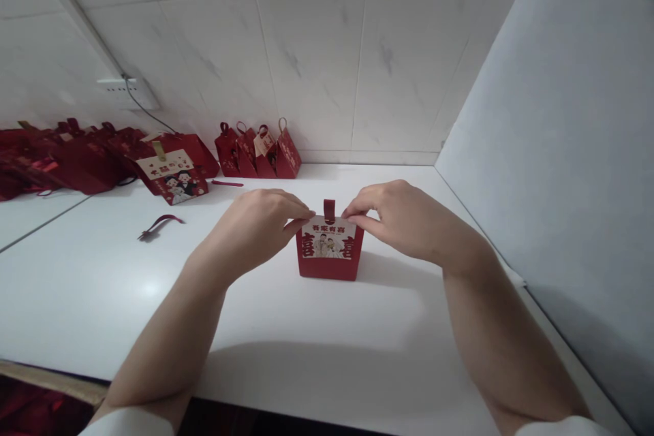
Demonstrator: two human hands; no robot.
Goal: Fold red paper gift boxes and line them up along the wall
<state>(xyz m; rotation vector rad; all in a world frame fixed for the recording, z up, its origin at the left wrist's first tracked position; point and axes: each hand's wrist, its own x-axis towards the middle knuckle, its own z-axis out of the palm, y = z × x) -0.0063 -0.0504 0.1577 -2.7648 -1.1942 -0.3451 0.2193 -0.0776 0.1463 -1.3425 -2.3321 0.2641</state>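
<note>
A small red gift box [328, 268] stands upright on the white table, with a pale printed front showing a wedding couple and red characters. A dark red ribbon loop [330, 210] sticks up from the middle of its top edge. My left hand [266, 228] pinches the box's upper left corner between thumb and fingers. At the upper right corner, my right hand [396, 218] does the same. Both forearms reach in from the lower edge of the view.
Against the tiled wall stands a row of several finished-looking red boxes [258, 153]. A printed red box [178, 177] and more red boxes [86, 160] crowd the left. Loose ribbon strips [163, 219] lie on the table [255, 354]. A white panel [562, 116] rises on the right.
</note>
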